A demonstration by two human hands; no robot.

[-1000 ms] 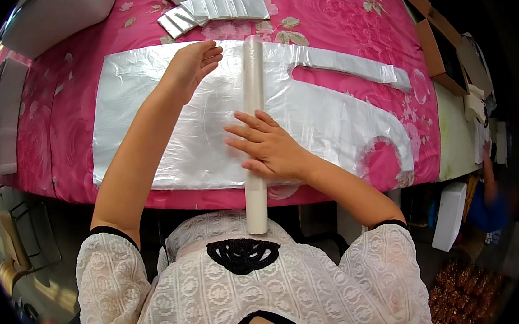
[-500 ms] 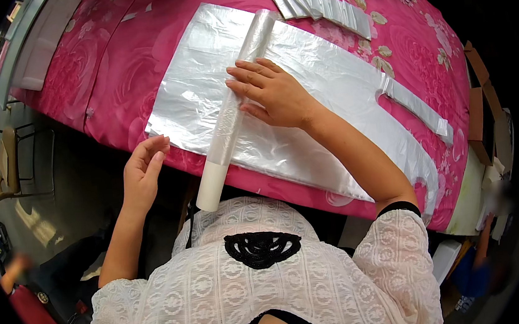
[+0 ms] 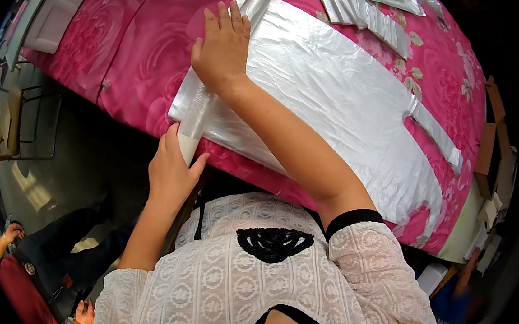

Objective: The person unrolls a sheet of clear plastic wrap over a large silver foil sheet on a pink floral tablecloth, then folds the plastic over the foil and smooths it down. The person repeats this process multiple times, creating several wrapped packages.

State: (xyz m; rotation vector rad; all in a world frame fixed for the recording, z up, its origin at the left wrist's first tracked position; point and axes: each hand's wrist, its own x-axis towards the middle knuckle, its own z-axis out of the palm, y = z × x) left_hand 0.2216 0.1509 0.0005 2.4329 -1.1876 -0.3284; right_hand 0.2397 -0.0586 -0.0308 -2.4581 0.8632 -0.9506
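A stack of shiny, whitish plastic bags lies flat on the table, with handle-shaped cut-outs at its right end. Across its left part rests a slanting roll of clear plastic film on a white tube. My left hand holds the tube's near end, thumb on one side and fingers on the other. Over the upper part of the roll my right hand lies flat, fingers stretched out and pointing away. It hides the middle of the roll. A narrow strip of the stack shows left of the roll.
A pink flowered cloth covers the table. Folded plastic packs lie at the far right, and a narrow folded strip near the cut-outs. Cardboard boxes stand at right. A chair and a person in red are at left.
My left hand has come from the open air onto the tube's near end. My right hand has moved farther away and left along the roll. The roll lies farther left on the stack.
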